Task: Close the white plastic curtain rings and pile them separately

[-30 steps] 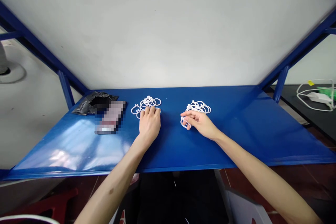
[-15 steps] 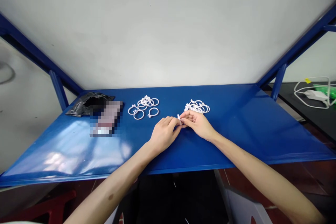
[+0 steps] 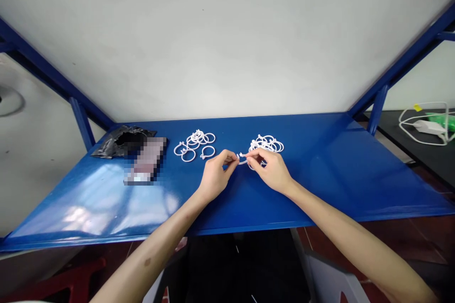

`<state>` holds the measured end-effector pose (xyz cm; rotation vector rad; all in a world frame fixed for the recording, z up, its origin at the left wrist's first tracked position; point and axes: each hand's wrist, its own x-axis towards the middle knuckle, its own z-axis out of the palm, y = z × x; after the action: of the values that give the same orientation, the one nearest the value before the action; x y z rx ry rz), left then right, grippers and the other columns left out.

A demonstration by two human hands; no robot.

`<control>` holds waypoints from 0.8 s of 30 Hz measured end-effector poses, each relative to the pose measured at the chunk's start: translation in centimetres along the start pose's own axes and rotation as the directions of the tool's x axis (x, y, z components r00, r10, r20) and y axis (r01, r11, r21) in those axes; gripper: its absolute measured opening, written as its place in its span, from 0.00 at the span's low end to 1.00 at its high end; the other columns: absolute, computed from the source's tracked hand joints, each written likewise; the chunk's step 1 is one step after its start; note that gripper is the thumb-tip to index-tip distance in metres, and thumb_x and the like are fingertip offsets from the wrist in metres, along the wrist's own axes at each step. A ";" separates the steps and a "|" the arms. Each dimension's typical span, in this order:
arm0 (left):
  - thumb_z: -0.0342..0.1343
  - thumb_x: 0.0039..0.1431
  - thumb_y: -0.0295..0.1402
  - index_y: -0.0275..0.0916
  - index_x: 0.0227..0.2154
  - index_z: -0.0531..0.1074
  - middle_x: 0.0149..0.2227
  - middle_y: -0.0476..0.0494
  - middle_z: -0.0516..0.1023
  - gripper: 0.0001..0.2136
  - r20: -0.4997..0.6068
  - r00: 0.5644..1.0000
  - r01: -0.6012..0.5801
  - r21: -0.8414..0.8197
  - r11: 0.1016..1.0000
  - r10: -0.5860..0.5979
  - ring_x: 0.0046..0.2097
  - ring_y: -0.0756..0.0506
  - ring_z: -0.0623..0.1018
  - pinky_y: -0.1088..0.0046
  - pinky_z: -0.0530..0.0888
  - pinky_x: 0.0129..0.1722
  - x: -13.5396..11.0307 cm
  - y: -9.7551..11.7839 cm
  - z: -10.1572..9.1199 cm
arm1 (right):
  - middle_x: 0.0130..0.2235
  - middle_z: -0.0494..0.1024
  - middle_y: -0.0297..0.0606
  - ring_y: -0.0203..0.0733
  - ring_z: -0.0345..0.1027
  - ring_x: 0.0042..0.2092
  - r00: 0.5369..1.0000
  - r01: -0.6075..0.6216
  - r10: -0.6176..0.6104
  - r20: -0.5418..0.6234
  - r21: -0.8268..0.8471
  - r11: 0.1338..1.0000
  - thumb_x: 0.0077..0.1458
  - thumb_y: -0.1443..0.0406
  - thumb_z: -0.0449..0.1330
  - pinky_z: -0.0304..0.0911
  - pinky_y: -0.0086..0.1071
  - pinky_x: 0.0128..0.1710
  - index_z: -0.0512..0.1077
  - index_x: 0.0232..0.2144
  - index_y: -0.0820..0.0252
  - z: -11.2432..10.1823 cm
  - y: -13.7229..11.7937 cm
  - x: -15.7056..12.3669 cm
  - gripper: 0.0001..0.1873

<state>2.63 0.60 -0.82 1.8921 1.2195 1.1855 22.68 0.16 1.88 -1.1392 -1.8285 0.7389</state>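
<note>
Both hands meet over the middle of the blue table [image 3: 320,175]. My left hand [image 3: 215,175] and my right hand [image 3: 270,169] each pinch one end of a single white plastic ring [image 3: 243,158], held just above the table. Right behind my right hand lies a heap of white rings [image 3: 269,143]. A second group of white rings [image 3: 194,144] lies spread out to the left of my left hand, one of them a little apart at the right.
A crumpled black plastic bag [image 3: 122,140] and a blurred flat object [image 3: 145,166] lie at the table's left. Blue frame struts rise at both sides. A white cable and adapter [image 3: 424,125] rest on a dark surface at the far right.
My left hand left the left group of rings and came to the middle to join my right hand. Both hands now pinch one ring and have lifted it slightly.
</note>
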 end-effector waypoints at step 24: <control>0.63 0.59 0.46 0.39 0.39 0.79 0.37 0.44 0.84 0.15 0.096 0.973 0.228 -0.254 0.940 -0.210 0.36 0.44 0.84 0.69 0.82 0.38 0.0 -0.2 -0.1 | 0.33 0.81 0.33 0.38 0.72 0.35 0.994 0.054 -0.052 0.094 -0.011 0.999 0.65 0.62 0.60 0.65 0.31 0.37 0.77 0.35 0.55 0.4 0.5 0.1 0.07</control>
<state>2.40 0.67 -0.96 1.5451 1.1403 1.0945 22.54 0.40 1.31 -1.0764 -1.9371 0.7615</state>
